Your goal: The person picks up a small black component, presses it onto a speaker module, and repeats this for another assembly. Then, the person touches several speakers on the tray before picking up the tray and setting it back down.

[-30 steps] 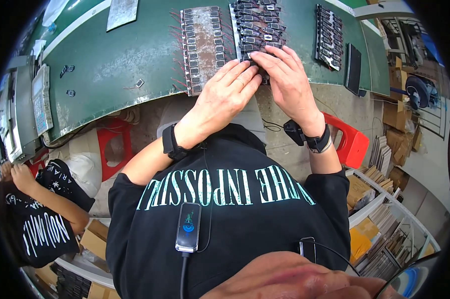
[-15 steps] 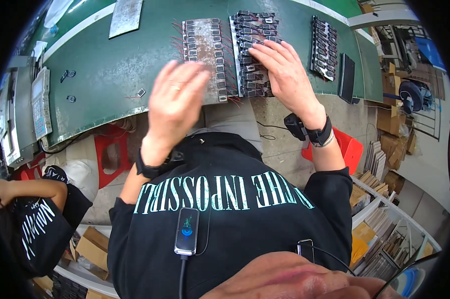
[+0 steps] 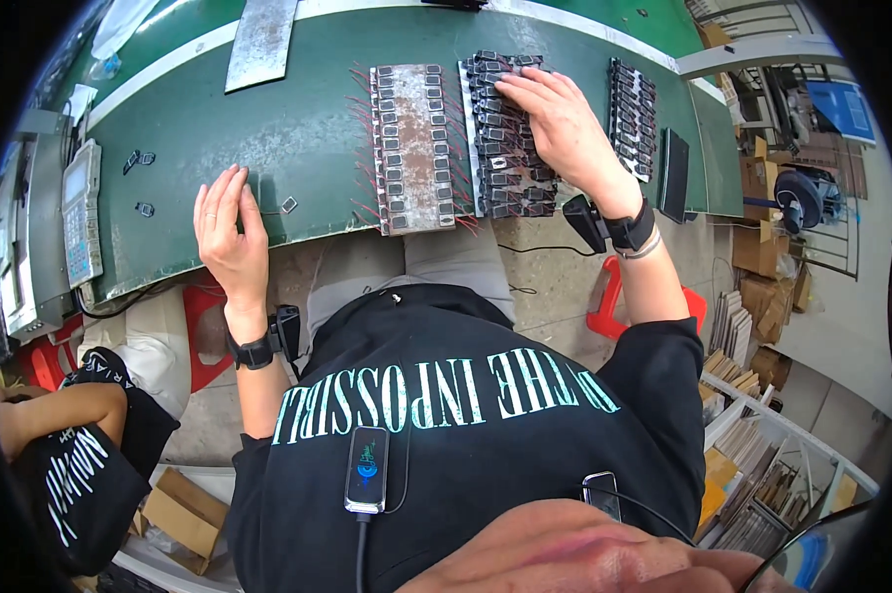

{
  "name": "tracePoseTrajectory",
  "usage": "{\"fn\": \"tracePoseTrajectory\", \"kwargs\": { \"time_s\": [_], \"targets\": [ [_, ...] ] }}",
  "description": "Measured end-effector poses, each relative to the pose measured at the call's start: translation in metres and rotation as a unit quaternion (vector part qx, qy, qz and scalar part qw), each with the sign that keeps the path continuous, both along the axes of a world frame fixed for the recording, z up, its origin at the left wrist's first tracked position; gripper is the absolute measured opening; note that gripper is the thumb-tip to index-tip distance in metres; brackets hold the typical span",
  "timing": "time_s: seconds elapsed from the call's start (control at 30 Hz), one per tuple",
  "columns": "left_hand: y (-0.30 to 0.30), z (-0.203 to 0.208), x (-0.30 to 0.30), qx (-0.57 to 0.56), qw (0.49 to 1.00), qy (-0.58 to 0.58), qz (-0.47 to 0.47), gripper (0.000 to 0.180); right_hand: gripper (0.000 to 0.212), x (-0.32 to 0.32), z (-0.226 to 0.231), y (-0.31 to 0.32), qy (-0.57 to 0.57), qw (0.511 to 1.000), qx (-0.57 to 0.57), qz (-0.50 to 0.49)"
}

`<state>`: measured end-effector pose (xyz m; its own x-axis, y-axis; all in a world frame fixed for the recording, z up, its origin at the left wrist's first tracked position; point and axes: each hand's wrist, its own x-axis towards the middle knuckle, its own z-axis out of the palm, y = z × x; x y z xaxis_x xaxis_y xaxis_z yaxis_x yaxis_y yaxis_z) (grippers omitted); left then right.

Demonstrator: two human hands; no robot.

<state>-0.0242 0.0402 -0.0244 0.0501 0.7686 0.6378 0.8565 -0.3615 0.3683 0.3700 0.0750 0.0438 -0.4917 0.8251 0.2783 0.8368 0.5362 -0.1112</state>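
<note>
My left hand (image 3: 231,232) is over the near table edge, fingers stretched out and holding nothing visible. Just right of it lies a small rectangular part (image 3: 289,205) with a thin wire, which looks like a tiny speaker. My right hand (image 3: 569,138) reaches over a metal strip crowded with small black parts (image 3: 500,181). Its fingers are extended, with the tips at the parts near the far end; the thumb is hard to make out. Between my hands lies a rusty metal plate (image 3: 413,148) lined along both long sides with small framed rectangular parts, red wires sticking outward.
Several loose black parts (image 3: 145,210) lie at the left, near a keypad device (image 3: 82,212). A bare metal plate (image 3: 260,44) lies at the far side. Right of my hand are another loaded strip (image 3: 632,119) and a black tray (image 3: 673,175). A co-worker's arm (image 3: 66,417) shows at lower left.
My left hand has swung left, from beside the rusty plate to the table edge near the loose part. My right hand stays at the black parts. The whole view has shifted slightly.
</note>
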Motion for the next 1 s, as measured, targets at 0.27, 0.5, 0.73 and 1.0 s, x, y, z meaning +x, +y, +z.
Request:
{"fn": "tracePoseTrajectory", "kwargs": {
  "time_s": [0.27,0.5,0.73,1.0],
  "targets": [
    [0.011,-0.038,-0.004,0.038,0.999,-0.013,0.009,0.018,0.039,0.004,-0.014,-0.009,0.052,0.998,0.008,0.023],
    [0.012,-0.052,0.002,0.040,0.999,-0.016,0.010,0.016,0.031,-0.009,-0.025,-0.089,0.058,0.997,0.031,0.038],
    [0.003,-0.052,0.018,0.037,0.999,-0.029,0.009,0.017,0.038,-0.006,-0.053,-0.119,0.026,0.995,0.091,0.004],
    [-0.004,-0.045,0.034,0.039,0.999,-0.021,0.000,0.019,0.039,0.016,-0.050,-0.136,0.148,0.978,0.146,0.003]
  ]
}}
